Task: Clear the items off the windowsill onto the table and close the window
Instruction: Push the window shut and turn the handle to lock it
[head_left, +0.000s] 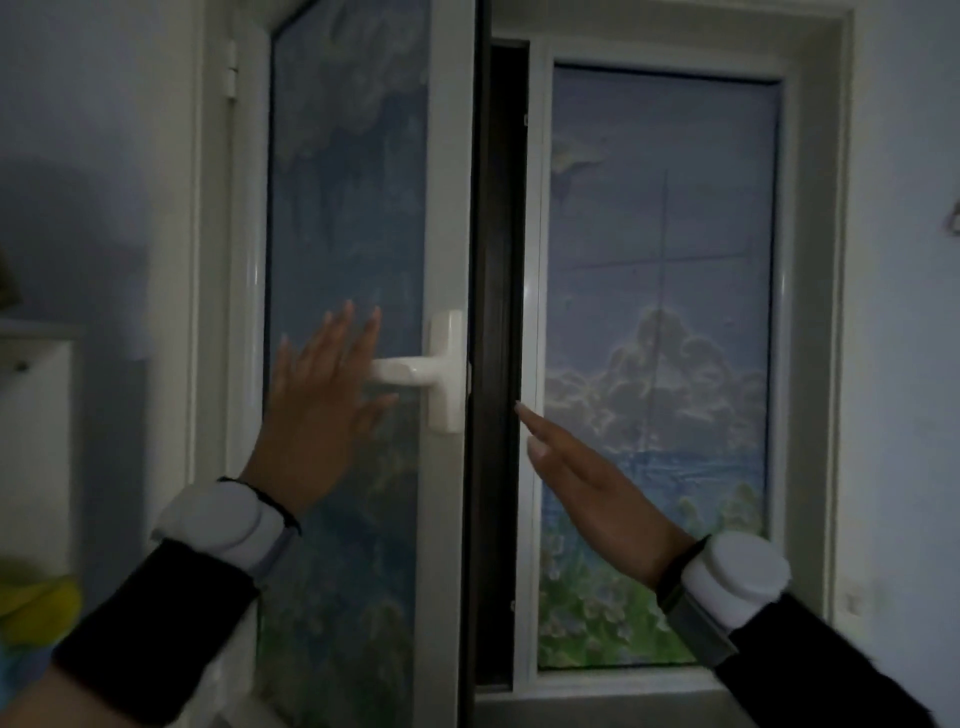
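A white-framed window fills the view. Its left sash (447, 208) stands slightly ajar, with a dark gap (493, 364) between it and the fixed centre post. The white handle (415, 371) on the sash points horizontally to the left. My left hand (317, 410) lies flat against the sash glass with its fingers spread, just left of the handle's tip. My right hand (587, 478) is open and extended, fingertips at the edge of the dark gap. A strip of windowsill (597, 709) shows at the bottom, bare where visible.
The right pane (660, 364) is fixed and covered with a painted sky and flower scene. A white cabinet (36, 415) stands at the left, with something yellow (36, 603) below it. White bands sit on both wrists.
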